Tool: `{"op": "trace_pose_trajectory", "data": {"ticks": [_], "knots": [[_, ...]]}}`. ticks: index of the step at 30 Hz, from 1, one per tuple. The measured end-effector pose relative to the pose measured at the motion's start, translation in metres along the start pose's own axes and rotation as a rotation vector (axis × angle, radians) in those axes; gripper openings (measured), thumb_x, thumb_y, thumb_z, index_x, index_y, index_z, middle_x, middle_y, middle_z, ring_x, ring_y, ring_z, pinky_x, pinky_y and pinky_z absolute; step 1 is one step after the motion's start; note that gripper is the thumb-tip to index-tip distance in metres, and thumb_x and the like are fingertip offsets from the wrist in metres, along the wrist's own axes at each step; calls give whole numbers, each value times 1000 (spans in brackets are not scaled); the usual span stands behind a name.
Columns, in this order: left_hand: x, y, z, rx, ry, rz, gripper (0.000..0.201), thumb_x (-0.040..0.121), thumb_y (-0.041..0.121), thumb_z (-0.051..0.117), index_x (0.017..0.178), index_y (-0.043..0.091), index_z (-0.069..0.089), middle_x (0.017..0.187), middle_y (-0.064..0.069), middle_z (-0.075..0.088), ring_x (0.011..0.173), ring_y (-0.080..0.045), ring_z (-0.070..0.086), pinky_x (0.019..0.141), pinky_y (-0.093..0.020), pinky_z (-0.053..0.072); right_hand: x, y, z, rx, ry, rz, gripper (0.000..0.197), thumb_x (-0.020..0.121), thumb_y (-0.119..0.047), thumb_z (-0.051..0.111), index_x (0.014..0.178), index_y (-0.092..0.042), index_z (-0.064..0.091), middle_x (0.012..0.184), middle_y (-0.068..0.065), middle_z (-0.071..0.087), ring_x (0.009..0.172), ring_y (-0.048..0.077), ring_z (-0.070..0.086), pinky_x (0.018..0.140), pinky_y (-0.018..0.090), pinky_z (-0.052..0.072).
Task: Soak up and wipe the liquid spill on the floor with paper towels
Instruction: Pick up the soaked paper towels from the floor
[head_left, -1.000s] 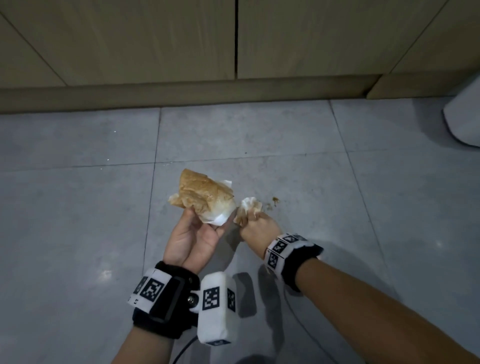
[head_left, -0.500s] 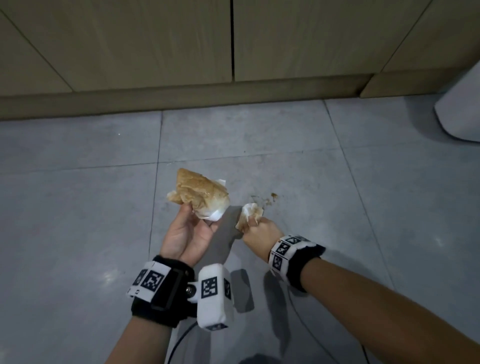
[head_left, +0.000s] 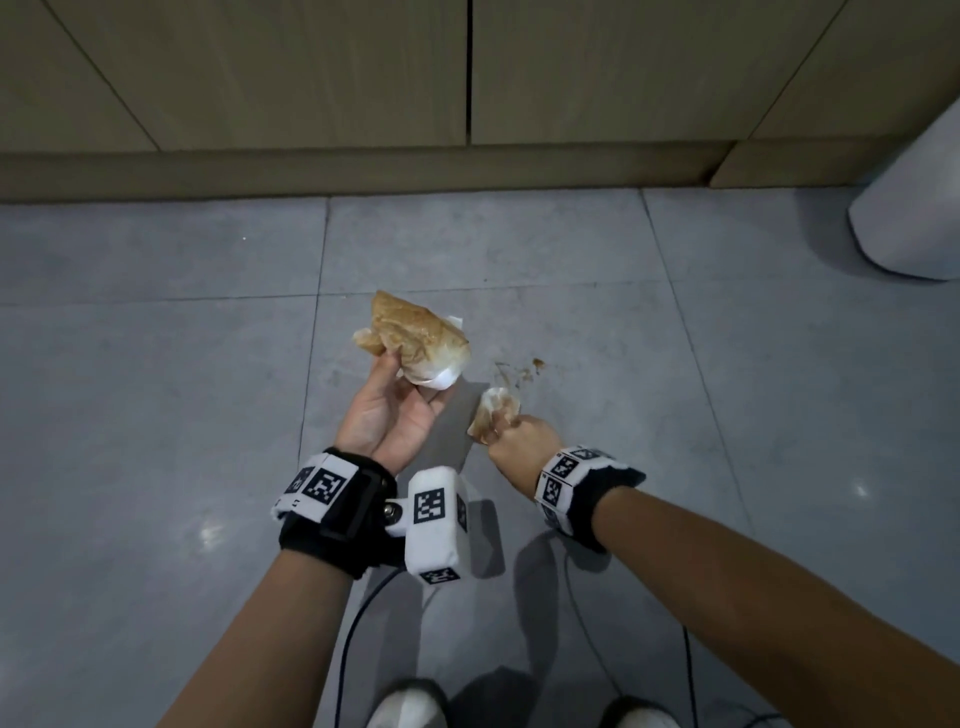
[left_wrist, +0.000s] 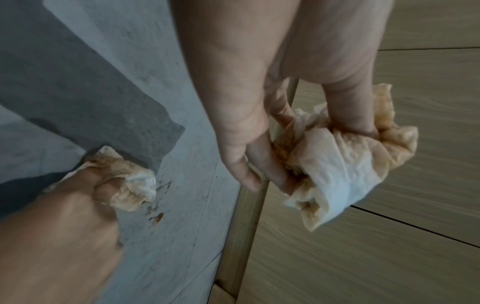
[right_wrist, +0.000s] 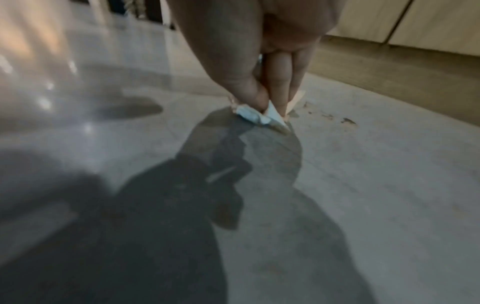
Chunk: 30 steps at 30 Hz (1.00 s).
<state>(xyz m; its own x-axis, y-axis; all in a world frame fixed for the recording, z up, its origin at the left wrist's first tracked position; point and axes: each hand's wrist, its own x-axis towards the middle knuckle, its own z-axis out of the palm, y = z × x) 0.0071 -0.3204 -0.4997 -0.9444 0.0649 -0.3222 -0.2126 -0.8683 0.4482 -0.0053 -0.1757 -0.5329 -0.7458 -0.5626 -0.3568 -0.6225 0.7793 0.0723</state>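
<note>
My left hand (head_left: 400, 400) is raised palm up and grips a large crumpled wad of paper towel (head_left: 418, 340), stained brown with a white end; the left wrist view shows the same wad (left_wrist: 345, 164) with my fingers (left_wrist: 259, 164) curled round it. My right hand (head_left: 519, 444) pinches a small brown-stained towel scrap (head_left: 493, 413) low over the grey tile floor (head_left: 727, 415). In the right wrist view that scrap (right_wrist: 262, 116) sits between thumb and fingers. Small brown spill smears (head_left: 527, 371) lie on the tile just beyond the scrap, and they show as brown spots (left_wrist: 157, 217) in the left wrist view.
Wooden cabinet fronts (head_left: 467, 73) with a plinth run along the far side. A white rounded object (head_left: 919, 208) stands at the right edge. My shoes (head_left: 408, 709) and a cable (head_left: 358, 613) are near the bottom of the head view.
The right hand with its scrap has drawn back toward me, uncovering brown smears on the tile. The left hand keeps the big wad raised in about the same place.
</note>
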Motion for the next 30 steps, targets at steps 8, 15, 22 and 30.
{"op": "trace_pose_trajectory", "data": {"ticks": [8,15,22,30], "knots": [[-6,6,-4,-4,38,5,92,30,30,96,109,14,53,98,-6,73,90,-20,71,81,-37,55,11,64,-15,570,141,401,29,94,-15,49,117,-15,66,120,17,64,108,33,58,83,28,37],[5,-5,-11,-30,62,-50,83,30,26,96,104,9,62,99,-10,73,90,-22,71,78,-36,58,36,44,-6,223,-61,151,38,99,-17,36,136,-12,45,136,16,47,116,35,52,93,41,43],[17,-8,-18,-12,90,-69,91,36,29,95,113,9,54,105,-9,71,96,-21,69,80,-34,57,48,31,-2,39,-63,127,33,95,-1,34,122,-1,54,122,16,58,112,34,56,89,40,47],[17,-13,-26,-13,88,-74,98,41,29,94,123,10,44,107,-10,70,98,-22,68,78,-34,57,44,26,5,74,-50,171,36,96,-1,30,126,-1,50,128,19,52,115,33,54,90,37,46]]}}
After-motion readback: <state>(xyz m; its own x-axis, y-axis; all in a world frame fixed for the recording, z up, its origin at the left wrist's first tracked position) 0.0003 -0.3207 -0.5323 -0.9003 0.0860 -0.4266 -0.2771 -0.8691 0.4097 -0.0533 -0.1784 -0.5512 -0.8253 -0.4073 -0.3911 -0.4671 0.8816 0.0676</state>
